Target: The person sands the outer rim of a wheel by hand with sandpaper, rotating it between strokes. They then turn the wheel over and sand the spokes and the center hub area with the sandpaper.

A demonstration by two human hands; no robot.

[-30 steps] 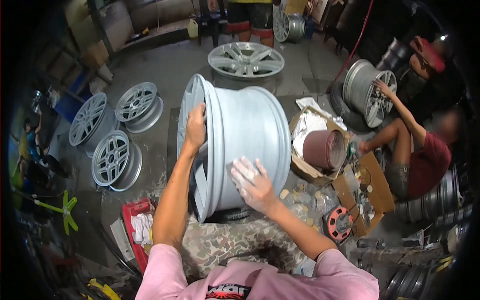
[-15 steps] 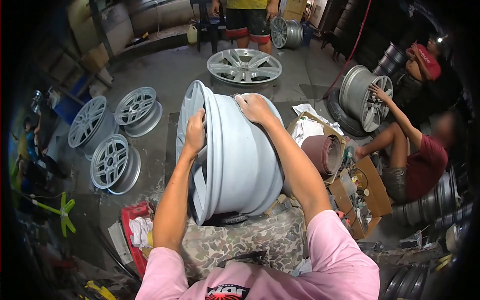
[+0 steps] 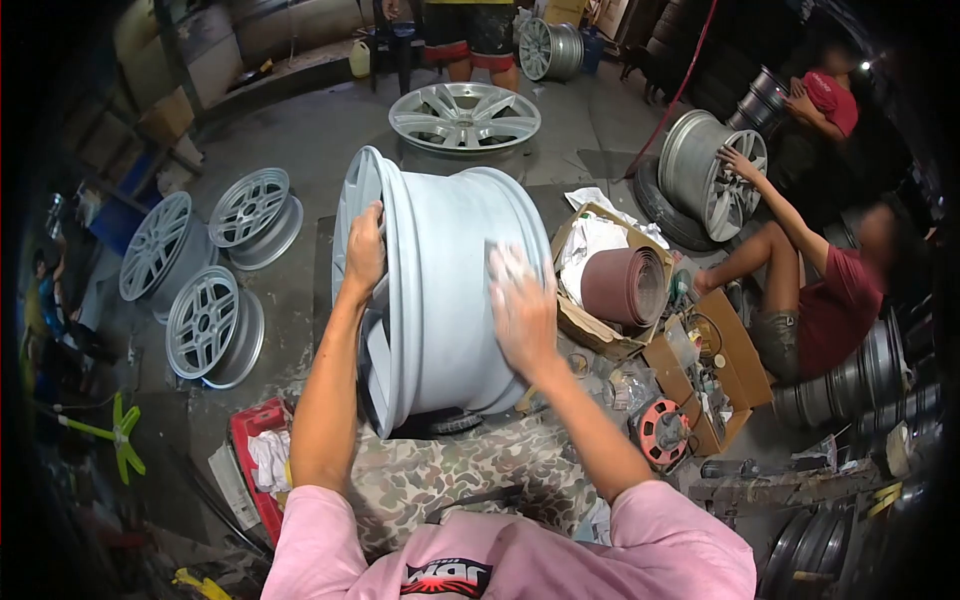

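Note:
A large pale grey wheel rim (image 3: 450,290) stands on edge in front of me, above the camouflage cloth over my lap (image 3: 440,470). My left hand (image 3: 364,250) is closed round the lip on its spoked left side, fingers hooked inward. On the right part of the smooth barrel lies my right hand (image 3: 522,315), smeared by motion. A thin dark edge shows by its fingertips; whether it holds something flat there, I cannot make out.
Three silver rims, one of them a small rim (image 3: 205,325), sit at left. A flat rim (image 3: 465,120) lies ahead near a standing person. Right are a sandpaper roll (image 3: 610,288), a cardboard box (image 3: 735,350), a red reel (image 3: 662,432) and a seated person touching another rim (image 3: 690,170).
My right hand has slid from the top of the barrel down towards me along its right part. My left hand keeps its hold on the lip. The view has shifted slightly.

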